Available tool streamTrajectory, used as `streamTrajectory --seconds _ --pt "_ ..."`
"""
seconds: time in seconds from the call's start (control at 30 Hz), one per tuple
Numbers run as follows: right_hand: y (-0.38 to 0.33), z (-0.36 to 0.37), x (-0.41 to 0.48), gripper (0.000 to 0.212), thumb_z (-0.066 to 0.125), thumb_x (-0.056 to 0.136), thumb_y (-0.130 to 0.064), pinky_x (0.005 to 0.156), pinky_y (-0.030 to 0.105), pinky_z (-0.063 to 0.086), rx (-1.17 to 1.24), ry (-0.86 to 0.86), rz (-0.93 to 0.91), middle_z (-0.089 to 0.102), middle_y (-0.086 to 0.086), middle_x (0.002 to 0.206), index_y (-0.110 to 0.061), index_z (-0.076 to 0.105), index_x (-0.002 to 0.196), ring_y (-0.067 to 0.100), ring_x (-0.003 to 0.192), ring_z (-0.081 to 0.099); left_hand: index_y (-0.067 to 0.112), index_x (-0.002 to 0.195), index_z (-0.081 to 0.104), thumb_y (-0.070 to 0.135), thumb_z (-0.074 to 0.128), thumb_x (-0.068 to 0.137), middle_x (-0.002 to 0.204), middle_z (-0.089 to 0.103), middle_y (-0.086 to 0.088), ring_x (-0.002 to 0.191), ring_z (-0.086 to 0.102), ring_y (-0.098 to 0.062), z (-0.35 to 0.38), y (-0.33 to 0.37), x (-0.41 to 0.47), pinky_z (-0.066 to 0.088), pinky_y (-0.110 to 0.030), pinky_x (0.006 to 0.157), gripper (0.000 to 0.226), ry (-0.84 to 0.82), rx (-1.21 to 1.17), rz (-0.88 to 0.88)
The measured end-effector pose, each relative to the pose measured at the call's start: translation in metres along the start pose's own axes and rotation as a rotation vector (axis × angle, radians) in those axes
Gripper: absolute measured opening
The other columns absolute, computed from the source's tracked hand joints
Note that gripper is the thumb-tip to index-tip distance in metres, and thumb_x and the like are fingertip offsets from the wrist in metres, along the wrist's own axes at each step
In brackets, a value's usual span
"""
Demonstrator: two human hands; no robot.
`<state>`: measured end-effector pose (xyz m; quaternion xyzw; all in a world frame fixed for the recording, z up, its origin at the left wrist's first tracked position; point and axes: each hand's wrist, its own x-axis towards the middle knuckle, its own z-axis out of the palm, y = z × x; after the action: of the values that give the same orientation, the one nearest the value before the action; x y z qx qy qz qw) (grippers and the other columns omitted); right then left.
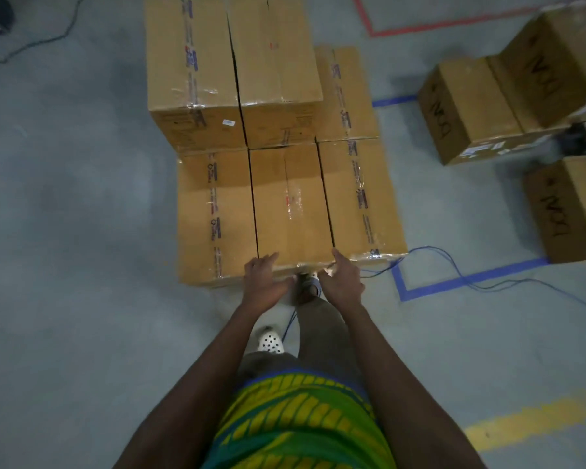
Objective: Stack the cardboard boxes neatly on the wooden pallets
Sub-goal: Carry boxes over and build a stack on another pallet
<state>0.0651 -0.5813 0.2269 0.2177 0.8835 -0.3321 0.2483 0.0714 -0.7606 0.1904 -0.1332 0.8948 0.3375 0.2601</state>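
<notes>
Taped brown cardboard boxes stand packed together ahead of me. The near row has three side by side, and the middle box is right in front of me. Behind them two boxes sit a layer higher, with a lower one to their right. My left hand and my right hand rest at the near top edge of the middle box, fingers spread, one at each corner. Neither hand holds anything. No wooden pallet shows under the stack.
More cardboard boxes with black handwriting stand at the right. A blue cable runs across the floor past blue floor tape. Red tape marks the floor at the top, yellow paint at the lower right. My feet are close to the stack.
</notes>
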Motion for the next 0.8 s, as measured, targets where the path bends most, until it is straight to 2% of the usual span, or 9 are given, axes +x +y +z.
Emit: streamTrajectory --seconds 0.07,0.2,0.3,0.43,0.53,0.63,0.8 --pt "0.001 0.009 -0.022 0.066 0.058 0.096 -0.033 0.114 0.056 0.029 -0.032 -0.019 -0.05 0.037 0.0 0.16 -0.026 0.034 0.157 0.029 0.146 0.03 0.02 0.15 0.046 0.048 0.074 0.086 0.149 0.049 -0.008 0.142 0.028 -0.03 -0.005 -0.007 -0.021 0.032 -0.039 0.11 0.076 0.046 -0.041 0.005" --pt "-0.01 0.013 -0.043 0.063 0.06 0.095 -0.032 0.114 0.056 0.032 -0.005 0.043 -0.153 0.042 0.0 0.157 -0.024 0.04 0.154 0.028 0.144 0.034 0.024 0.145 0.053 0.05 0.078 0.081 0.144 0.052 -0.011 0.14 0.033 -0.028 -0.023 -0.02 -0.038 0.034 -0.034 0.105 0.073 0.073 -0.185 -0.012" --pt "-0.023 0.014 -0.051 0.059 0.062 0.095 -0.03 0.112 0.048 0.035 0.039 0.132 -0.197 0.048 0.002 0.153 -0.021 0.044 0.151 0.028 0.14 0.039 0.024 0.141 0.057 0.051 0.077 0.081 0.141 0.057 -0.008 0.139 0.037 -0.027 -0.038 -0.02 -0.04 0.035 -0.036 0.106 0.069 0.135 -0.249 0.005" --pt "-0.033 0.029 -0.056 0.058 0.063 0.095 -0.028 0.109 0.044 0.037 0.08 0.11 -0.229 0.051 0.003 0.151 -0.019 0.047 0.149 0.029 0.139 0.042 0.026 0.138 0.06 0.047 0.076 0.084 0.136 0.058 -0.004 0.136 0.037 -0.023 -0.05 -0.026 -0.047 0.037 -0.038 0.108 0.06 0.178 -0.326 0.011" --pt "-0.04 0.037 -0.052 0.057 0.064 0.095 -0.027 0.109 0.044 0.037 0.07 0.096 -0.247 0.05 0.003 0.151 -0.018 0.047 0.149 0.028 0.138 0.041 0.025 0.133 0.064 0.046 0.078 0.083 0.133 0.061 -0.003 0.133 0.044 -0.022 -0.055 -0.032 -0.04 0.042 -0.04 0.108 0.056 0.185 -0.366 0.009" --pt "-0.056 0.038 -0.036 0.057 0.063 0.095 -0.028 0.11 0.048 0.036 0.056 0.118 -0.25 0.05 0.0 0.151 -0.02 0.046 0.149 0.027 0.139 0.04 0.025 0.13 0.066 0.048 0.078 0.082 0.131 0.064 0.0 0.128 0.053 -0.019 -0.066 -0.031 -0.021 0.045 -0.043 0.107 0.055 0.203 -0.384 0.028" --pt "-0.114 0.045 0.014 0.054 0.062 0.094 -0.028 0.111 0.055 0.036 0.11 0.132 -0.288 0.051 -0.001 0.15 -0.023 0.048 0.147 0.026 0.139 0.041 0.023 0.127 0.069 0.042 0.075 0.086 0.126 0.068 0.004 0.123 0.057 -0.011 -0.108 -0.009 0.026 0.044 -0.036 0.108 0.046 0.266 -0.404 0.123"
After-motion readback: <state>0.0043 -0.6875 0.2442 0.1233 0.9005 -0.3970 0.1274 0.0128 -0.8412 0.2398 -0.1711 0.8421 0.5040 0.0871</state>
